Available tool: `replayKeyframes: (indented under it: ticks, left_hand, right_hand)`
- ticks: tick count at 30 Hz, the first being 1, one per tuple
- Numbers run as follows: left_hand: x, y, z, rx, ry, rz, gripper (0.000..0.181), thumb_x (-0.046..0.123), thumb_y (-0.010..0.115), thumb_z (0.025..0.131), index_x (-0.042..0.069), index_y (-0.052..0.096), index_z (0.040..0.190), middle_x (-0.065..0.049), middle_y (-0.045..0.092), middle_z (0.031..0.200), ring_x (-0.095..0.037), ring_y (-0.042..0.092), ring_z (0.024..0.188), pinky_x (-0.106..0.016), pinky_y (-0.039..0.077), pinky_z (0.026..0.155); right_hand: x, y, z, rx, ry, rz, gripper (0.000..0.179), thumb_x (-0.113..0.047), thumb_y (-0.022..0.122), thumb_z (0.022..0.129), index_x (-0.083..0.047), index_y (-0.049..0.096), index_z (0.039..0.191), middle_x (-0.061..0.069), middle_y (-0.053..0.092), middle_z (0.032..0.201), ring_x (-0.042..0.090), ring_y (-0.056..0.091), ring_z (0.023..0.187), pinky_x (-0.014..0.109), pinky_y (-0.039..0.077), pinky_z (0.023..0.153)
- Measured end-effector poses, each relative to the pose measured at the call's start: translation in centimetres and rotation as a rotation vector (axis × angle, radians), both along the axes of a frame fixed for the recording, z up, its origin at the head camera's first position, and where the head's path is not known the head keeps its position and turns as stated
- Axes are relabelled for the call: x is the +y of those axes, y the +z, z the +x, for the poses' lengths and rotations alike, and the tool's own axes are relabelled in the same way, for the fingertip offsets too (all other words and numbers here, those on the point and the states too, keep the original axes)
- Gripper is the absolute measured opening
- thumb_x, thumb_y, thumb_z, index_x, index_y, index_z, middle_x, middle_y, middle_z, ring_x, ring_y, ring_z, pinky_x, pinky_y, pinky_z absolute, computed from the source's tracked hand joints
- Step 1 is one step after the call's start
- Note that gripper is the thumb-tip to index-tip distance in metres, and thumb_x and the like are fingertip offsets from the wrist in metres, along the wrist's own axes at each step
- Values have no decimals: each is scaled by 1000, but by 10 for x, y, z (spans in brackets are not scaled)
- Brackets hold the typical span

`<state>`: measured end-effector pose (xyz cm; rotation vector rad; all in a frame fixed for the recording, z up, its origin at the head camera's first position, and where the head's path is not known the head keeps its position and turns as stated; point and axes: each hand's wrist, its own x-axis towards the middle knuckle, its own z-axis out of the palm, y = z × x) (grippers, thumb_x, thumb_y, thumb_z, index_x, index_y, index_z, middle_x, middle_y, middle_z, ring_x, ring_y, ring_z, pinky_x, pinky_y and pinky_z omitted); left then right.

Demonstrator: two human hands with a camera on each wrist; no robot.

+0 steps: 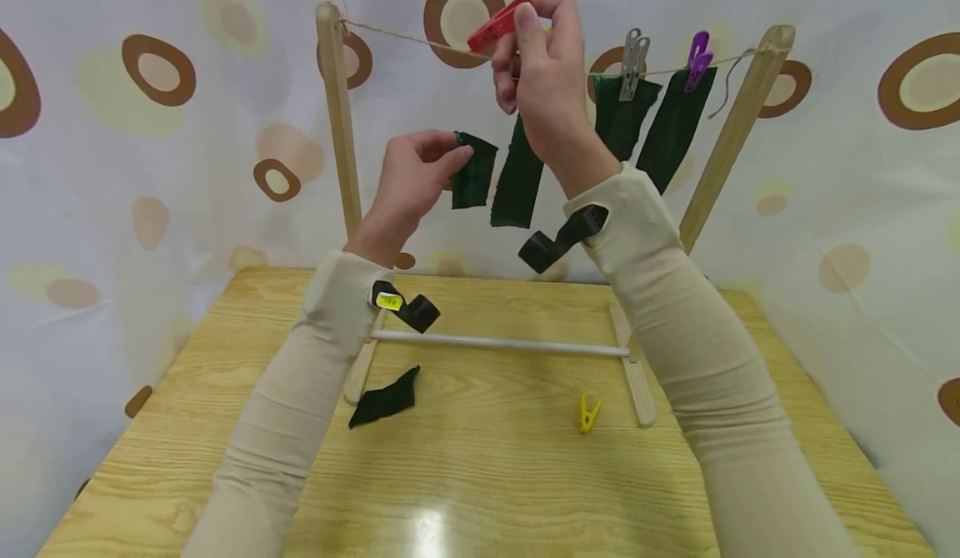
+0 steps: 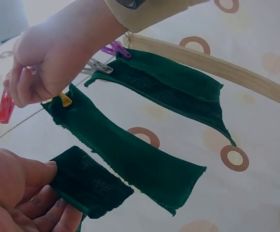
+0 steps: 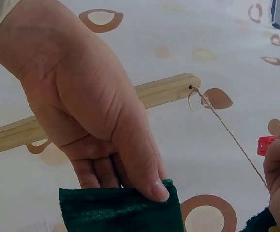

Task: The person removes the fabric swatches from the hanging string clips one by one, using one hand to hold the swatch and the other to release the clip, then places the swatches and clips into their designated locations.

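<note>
My left hand [image 1: 416, 171] pinches a short dark green cloth piece [image 1: 472, 175] by its upper left edge, thumb in front. The piece hangs below the twine line [image 1: 405, 37]. Higher up, my right hand [image 1: 551, 67] holds a red clothespin [image 1: 497, 25] between thumb and fingers, right at the twine. Beside the short piece hangs a longer green strip [image 1: 517, 175], its top behind the right hand; the left wrist view shows a yellow clothespin [image 2: 66, 100] on it. Farther right, a grey clothespin [image 1: 633, 65] and a purple clothespin [image 1: 699, 62] hold green cloth on the line.
Two wooden posts [image 1: 341, 125] carry the twine, with a white rod [image 1: 498, 342] joining their feet. Another green cloth piece [image 1: 386, 400] lies on the wooden table [image 1: 480, 475] at left, and a loose yellow clothespin [image 1: 588, 414] at right. A patterned curtain [image 1: 210, 183] hangs behind.
</note>
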<state>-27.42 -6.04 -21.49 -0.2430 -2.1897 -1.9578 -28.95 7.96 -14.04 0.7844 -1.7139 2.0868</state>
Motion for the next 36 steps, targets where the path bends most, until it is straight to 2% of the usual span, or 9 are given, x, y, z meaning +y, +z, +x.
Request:
replayKeyframes:
  ticks: [9, 11, 16, 18, 22, 28, 36]
  left_hand:
    - [-2, -8, 2, -16, 3, -8, 24, 18, 60, 96, 2, 66, 113, -6, 61, 99, -16, 58, 84, -27, 54, 84]
    - [-4, -9, 1, -21, 6, -3, 24, 18, 60, 96, 2, 65, 114, -5, 61, 99, -16, 57, 84, -27, 53, 84]
    - [-9, -9, 1, -33, 18, 9, 27, 19, 59, 96, 2, 64, 117, -5, 61, 102, -16, 56, 87, -26, 52, 85]
    - [-10, -8, 1, -34, 16, 19, 27, 18, 60, 96, 2, 64, 116, -5, 62, 101, -16, 56, 87, -26, 51, 85]
    - [-10, -7, 3, -29, 1, 34, 24, 16, 60, 96, 0, 65, 113, -4, 62, 96, -16, 57, 83, -25, 52, 82]
    - [-11, -11, 5, -18, 5, 18, 23, 15, 59, 96, 1, 64, 112, -6, 61, 98, -17, 56, 86, -25, 51, 82]
    - [-7, -14, 22, 35, 27, -66, 23, 15, 60, 95, 0, 64, 112, -8, 62, 101, -18, 55, 89, -26, 50, 86]
  right_hand:
    - [13, -5, 19, 23, 12, -33, 23, -18, 39, 103, -10, 42, 124, 8, 53, 72, 16, 45, 50, 20, 46, 53]
    - [15, -8, 24, 56, 16, -31, 23, -18, 37, 104, -8, 42, 124, 6, 54, 72, 15, 45, 50, 19, 45, 53]
    - [18, -19, 33, 120, 87, -71, 23, -15, 32, 105, -5, 41, 123, 2, 52, 69, 11, 45, 48, 17, 42, 51]
    - [20, -23, 36, 105, 127, -103, 23, -14, 31, 105, -5, 41, 124, 3, 51, 68, 11, 44, 48, 17, 41, 50]
    - [23, -32, 40, 76, 155, -116, 28, -14, 31, 105, -2, 38, 129, 2, 52, 69, 10, 44, 49, 16, 41, 50]
    - [29, -44, 43, 37, 151, -106, 29, -16, 30, 106, -3, 38, 130, 1, 54, 71, 10, 45, 50, 15, 41, 51]
    - [42, -63, 53, -12, 140, -81, 28, -18, 28, 106, -6, 38, 129, 0, 55, 74, 9, 46, 51, 15, 42, 51]
